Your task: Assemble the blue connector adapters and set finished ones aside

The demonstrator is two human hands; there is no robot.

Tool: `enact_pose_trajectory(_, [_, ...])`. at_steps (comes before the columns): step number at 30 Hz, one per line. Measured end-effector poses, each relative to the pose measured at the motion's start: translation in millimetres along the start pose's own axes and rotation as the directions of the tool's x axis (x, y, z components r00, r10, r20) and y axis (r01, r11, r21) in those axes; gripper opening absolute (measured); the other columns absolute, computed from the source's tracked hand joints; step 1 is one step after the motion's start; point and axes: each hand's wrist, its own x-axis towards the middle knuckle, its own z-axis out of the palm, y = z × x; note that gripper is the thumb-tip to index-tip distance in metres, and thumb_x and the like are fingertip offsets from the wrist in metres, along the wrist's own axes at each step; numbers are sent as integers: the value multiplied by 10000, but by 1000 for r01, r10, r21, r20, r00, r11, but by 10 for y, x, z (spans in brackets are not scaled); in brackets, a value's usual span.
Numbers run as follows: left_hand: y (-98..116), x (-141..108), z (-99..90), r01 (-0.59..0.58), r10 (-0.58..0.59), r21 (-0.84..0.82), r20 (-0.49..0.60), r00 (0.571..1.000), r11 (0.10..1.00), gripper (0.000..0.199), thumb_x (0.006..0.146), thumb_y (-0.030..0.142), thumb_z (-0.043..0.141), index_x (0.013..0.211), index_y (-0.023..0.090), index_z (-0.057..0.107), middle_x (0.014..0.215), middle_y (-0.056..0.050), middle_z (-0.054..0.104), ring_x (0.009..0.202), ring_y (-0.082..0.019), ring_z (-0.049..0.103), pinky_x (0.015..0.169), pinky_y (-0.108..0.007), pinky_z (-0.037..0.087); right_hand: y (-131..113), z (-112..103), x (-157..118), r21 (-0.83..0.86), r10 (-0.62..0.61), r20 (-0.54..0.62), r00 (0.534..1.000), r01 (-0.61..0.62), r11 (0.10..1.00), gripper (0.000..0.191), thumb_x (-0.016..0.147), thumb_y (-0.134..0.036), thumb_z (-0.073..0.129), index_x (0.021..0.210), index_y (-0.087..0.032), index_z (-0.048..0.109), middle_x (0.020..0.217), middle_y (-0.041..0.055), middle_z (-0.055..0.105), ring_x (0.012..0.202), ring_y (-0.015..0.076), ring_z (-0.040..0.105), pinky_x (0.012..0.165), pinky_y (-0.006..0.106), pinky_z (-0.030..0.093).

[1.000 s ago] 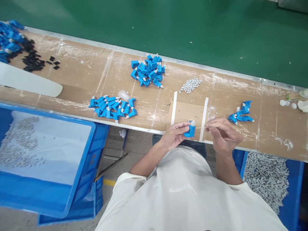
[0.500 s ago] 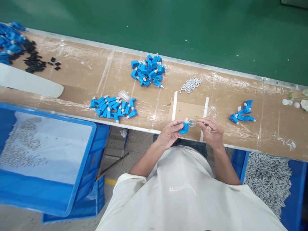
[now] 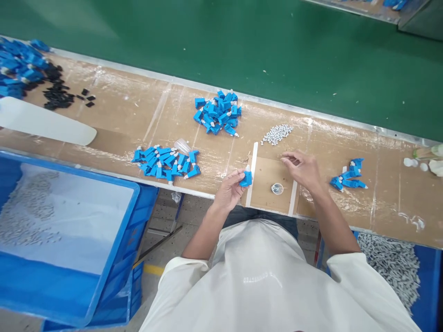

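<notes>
My left hand (image 3: 229,188) grips a blue part (image 3: 246,179) with a white tip, just left of a white tape strip. My right hand (image 3: 302,169) hovers over the cardboard, fingertips pinched together; whatever is between them is too small to make out. Below it, a small clear cup (image 3: 277,188) with a thin stick in it stands on the cardboard between two tape strips. Small grey-white pieces (image 3: 277,134) lie in a pile behind the cardboard. Blue parts are heaped at the back (image 3: 217,112) and to the left (image 3: 166,162), the latter beside a clear plastic cup (image 3: 182,146).
A few blue parts (image 3: 349,175) lie to the right. Black pieces (image 3: 58,92) and more blue parts (image 3: 21,64) are at the far left, near a long white object (image 3: 46,122). Blue bins hold grey pieces at lower left (image 3: 119,235) and lower right (image 3: 427,272).
My left hand has moved left with the blue part. The clear cup now stands on the cardboard, released by my right hand, which has moved up toward the small pieces. The view has shifted slightly.
</notes>
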Motion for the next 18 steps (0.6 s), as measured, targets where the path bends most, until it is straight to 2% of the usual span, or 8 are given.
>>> enact_pose_trajectory(4, [-51, 129, -32, 48, -48, 35, 9, 999, 998, 204, 661, 157, 814, 803, 138, 668, 662, 9, 658, 555, -83, 604, 521, -176, 473, 74, 261, 368, -88, -69, 83, 994, 76, 993, 130, 902, -250, 661, 913, -227, 789, 848, 62, 738, 725, 212, 654, 702, 364, 531])
enact_pose_trajectory(7, [-74, 182, -70, 77, -80, 59, 39, 996, 995, 305, 610, 218, 863, 826, 139, 662, 677, -4, 679, 560, -103, 625, 505, -188, 469, 41, 413, 544, -184, -43, 130, 991, 67, 981, 162, 934, -258, 633, 895, -210, 784, 876, 82, 733, 782, 234, 657, 758, 378, 511])
enact_pose_trajectory(12, [-77, 202, -101, 98, -103, 82, 60, 993, 992, 379, 605, 292, 887, 849, 133, 645, 700, -10, 673, 596, -113, 640, 527, -198, 471, -69, 533, 678, -331, 67, 180, 981, -4, 944, 232, 955, -328, 603, 906, -173, 769, 920, 110, 744, 856, 256, 665, 793, 372, 483])
enact_pose_trajectory(18, [-69, 223, -107, 109, -116, 82, 90, 989, 991, 366, 607, 313, 871, 837, 139, 645, 697, -4, 657, 604, -119, 628, 534, -214, 449, -64, 593, 732, -397, 76, 204, 976, 11, 918, 211, 921, -304, 574, 875, -176, 736, 926, 135, 751, 890, 298, 673, 824, 409, 490])
